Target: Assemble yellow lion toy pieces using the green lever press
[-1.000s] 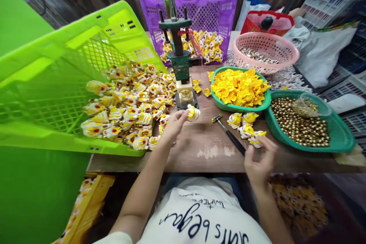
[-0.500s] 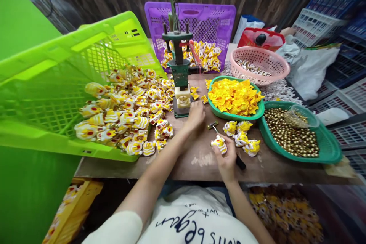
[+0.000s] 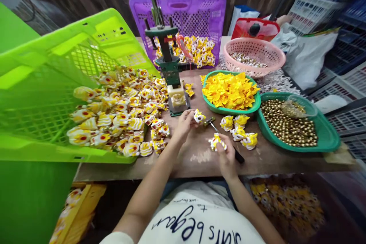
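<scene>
My left hand [image 3: 183, 124] pinches a small yellow-and-white toy figure [image 3: 198, 116] just in front of the green hand press [image 3: 171, 72]. Below it, my right hand [image 3: 227, 156] grips a second figure [image 3: 216, 142] over the wooden table [image 3: 206, 158]. A small hammer [image 3: 221, 135] with a black handle lies between the two hands. Several finished figures [image 3: 238, 129] sit to the right of the hammer. A big heap of figures [image 3: 126, 110] spills from the tipped lime-green crate [image 3: 51, 91] on the left.
A green bowl of yellow pieces [image 3: 230, 91] and a green tray of brass bells [image 3: 288, 126] stand at the right. Behind them are a pink basket [image 3: 254, 55] and a purple crate [image 3: 183, 19] holding more figures. Stacked crates line the right wall.
My left hand has drawn back from the press base holding a figure. My right hand has stayed near the table's front edge with its own figure.
</scene>
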Available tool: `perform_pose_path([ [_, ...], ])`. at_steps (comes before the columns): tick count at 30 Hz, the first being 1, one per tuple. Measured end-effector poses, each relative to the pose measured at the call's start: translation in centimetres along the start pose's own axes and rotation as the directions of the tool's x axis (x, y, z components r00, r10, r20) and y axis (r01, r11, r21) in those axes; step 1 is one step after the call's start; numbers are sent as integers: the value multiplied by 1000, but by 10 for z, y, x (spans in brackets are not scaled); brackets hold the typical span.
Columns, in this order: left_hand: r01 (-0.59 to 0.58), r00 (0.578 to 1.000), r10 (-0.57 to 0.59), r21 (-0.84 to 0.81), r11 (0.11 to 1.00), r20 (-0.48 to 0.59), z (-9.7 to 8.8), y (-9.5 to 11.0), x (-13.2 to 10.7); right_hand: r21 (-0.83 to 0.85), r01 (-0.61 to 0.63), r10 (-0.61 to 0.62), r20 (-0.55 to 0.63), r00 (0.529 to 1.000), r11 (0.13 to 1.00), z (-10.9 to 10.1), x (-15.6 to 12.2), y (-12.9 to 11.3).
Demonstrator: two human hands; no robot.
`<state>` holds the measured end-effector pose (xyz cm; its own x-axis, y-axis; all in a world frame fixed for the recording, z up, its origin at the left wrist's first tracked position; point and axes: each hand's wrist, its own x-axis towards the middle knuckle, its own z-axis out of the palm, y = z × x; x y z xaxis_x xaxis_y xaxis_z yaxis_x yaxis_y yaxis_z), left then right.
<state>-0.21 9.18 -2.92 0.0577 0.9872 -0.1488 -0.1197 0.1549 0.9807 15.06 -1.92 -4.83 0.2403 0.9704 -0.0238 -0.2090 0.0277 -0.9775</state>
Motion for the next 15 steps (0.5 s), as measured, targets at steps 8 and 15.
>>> perform_pose_path([
  [8,-221,962,248,210,952,-114,1,-6,-64,165,-64,72,-39,997,984,44,0,-8],
  [15,-92,981,95,-28,995,168,5,2,-67,-87,38,-22,175,984,996,26,-11,-26],
])
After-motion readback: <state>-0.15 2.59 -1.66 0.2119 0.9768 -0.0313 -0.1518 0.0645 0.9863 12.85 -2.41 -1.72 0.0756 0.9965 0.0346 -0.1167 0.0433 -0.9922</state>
